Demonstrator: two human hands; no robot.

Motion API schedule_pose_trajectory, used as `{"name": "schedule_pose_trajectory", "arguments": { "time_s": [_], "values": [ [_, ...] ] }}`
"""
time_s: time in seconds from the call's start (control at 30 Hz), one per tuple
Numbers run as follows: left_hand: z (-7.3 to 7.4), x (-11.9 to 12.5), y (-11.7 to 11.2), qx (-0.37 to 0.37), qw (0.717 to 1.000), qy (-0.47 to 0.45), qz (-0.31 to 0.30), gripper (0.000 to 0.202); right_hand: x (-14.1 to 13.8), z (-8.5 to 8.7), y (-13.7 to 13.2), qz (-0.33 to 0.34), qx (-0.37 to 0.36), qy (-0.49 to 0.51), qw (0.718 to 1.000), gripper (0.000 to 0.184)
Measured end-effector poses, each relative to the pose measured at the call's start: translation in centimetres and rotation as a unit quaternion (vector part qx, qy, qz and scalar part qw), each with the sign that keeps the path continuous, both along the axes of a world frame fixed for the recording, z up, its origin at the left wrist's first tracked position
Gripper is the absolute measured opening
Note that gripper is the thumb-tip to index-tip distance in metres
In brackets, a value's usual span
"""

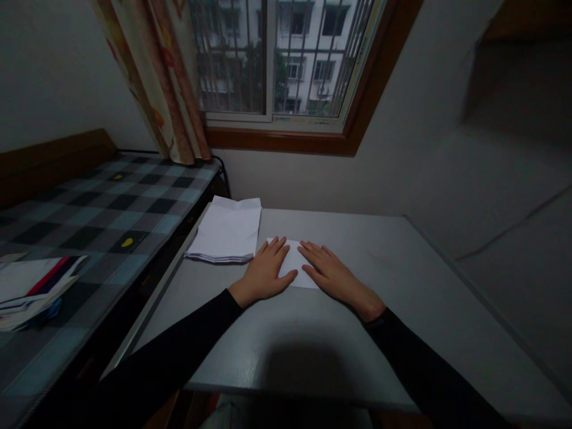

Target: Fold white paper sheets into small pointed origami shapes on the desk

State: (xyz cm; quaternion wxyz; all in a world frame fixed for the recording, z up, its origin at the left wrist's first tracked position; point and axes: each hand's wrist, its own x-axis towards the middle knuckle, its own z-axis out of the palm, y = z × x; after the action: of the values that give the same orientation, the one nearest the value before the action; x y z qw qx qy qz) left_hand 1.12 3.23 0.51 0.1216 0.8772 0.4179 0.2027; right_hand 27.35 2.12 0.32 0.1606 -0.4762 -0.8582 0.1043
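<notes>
A small white sheet of paper (295,262) lies flat on the grey table (286,333) in front of me. My left hand (268,268) rests palm down over its left side, fingers stretched out and thumb pointing inward. Over the right side lies my right hand (330,271), also flat with its fingers extended. Between the two thumbs the middle of the paper shows; its side edges are mostly hidden under the hands. Whether the sheet is folded I cannot tell. Just beyond my left hand sits a stack of white paper (227,229).
To the left is a bed (147,208) with a checked cover, close to the table's edge. Printed papers (36,286) lie on it. A wall and a barred window (290,65) with a curtain (165,77) stand behind the table.
</notes>
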Motion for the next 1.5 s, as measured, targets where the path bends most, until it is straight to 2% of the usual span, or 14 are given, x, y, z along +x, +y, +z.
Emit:
{"name": "schedule_pose_trajectory", "arguments": {
  "time_s": [0.2,0.3,0.43,0.53,0.63,0.77,0.83,0.93,1.03,1.2,1.5],
  "values": [
    [-1.0,-0.3,0.8,-0.016,0.994,-0.099,0.037,0.06,1.1,0.2,-0.1,0.019,0.026,0.106,0.994,0.051],
    [-1.4,-0.4,1.0,0.001,0.987,-0.153,0.05,0.068,1.1,0.1,-0.1,0.02,0.024,0.118,0.993,0.051],
    [-1.2,-0.4,0.9,0.019,0.978,-0.206,0.016,0.092,1.1,0.0,-0.2,0.017,0.017,0.116,0.993,0.052],
    [-0.6,-0.2,0.3,-0.001,0.974,-0.224,-0.022,0.092,1.1,0.0,-0.2,0.013,0.012,0.11,0.994,0.057],
    [-0.2,0.1,-0.2,-0.019,0.98,-0.182,-0.077,0.086,1.0,0.0,-0.3,0.005,-0.014,0.075,0.997,0.06],
    [0.0,0.2,-0.5,0.007,0.993,-0.043,-0.112,0.07,0.6,0.1,-0.6,-0.003,-0.04,0.025,0.999,0.061],
    [0.0,0.2,-0.5,0.005,0.992,0.021,-0.121,0.074,0.3,0.1,-0.9,-0.007,-0.04,0.005,0.999,0.063],
    [0.1,0.0,-0.6,0.009,0.989,0.074,-0.128,0.095,-0.3,0.0,-1.2,-0.012,-0.028,-0.024,0.999,0.066],
    [0.0,-0.2,-0.7,0.021,0.987,0.088,-0.131,0.108,-0.6,0.1,-1.3,-0.014,-0.021,-0.049,0.999,0.067],
    [0.0,-0.5,-0.7,0.02,0.987,0.087,-0.132,0.113,-0.7,0.3,-1.7,-0.009,-0.013,-0.059,0.998,0.068],
    [-0.1,-0.8,-0.4,0.026,0.992,0.034,-0.116,0.109,-1.0,-0.3,-4.3,0.029,0.023,-0.028,0.999,0.082]
  ]
}}
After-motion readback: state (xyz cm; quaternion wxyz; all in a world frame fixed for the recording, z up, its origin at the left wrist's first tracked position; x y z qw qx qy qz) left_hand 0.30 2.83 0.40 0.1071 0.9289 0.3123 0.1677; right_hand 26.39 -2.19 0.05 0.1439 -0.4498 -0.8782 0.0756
